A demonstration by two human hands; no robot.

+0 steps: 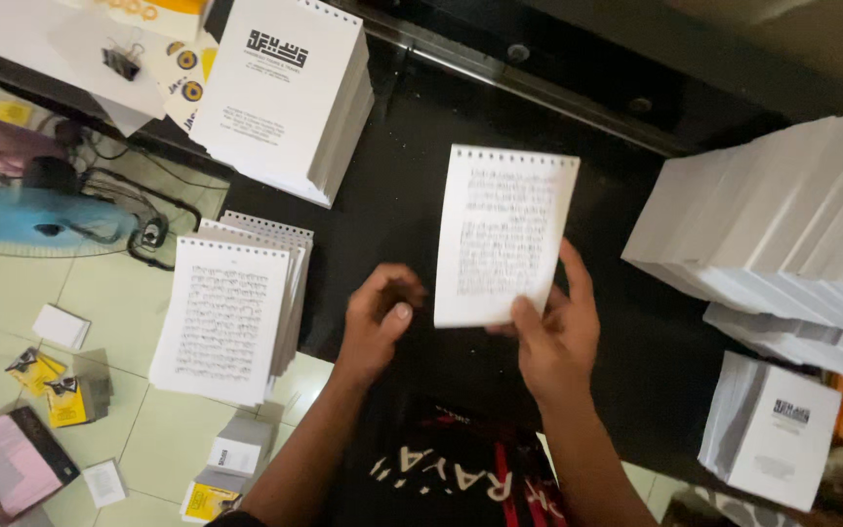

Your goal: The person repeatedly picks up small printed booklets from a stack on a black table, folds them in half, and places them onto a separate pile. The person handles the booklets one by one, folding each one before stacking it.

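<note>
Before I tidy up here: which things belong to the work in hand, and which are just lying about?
In hand:
right hand holding a punched printed sheet
left hand, empty, beside it
pile of matching sheets
tall white pads
white stacks

Lying about:
blue fan
binder clip
yellow packets on the floor

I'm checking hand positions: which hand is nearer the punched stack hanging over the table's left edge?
Left. The left hand hovers just right of the punched stack, apart from it; the right hand is farther right, holding a printed sheet.

Two hands [378, 317], five paper stacks [231, 312]
</note>
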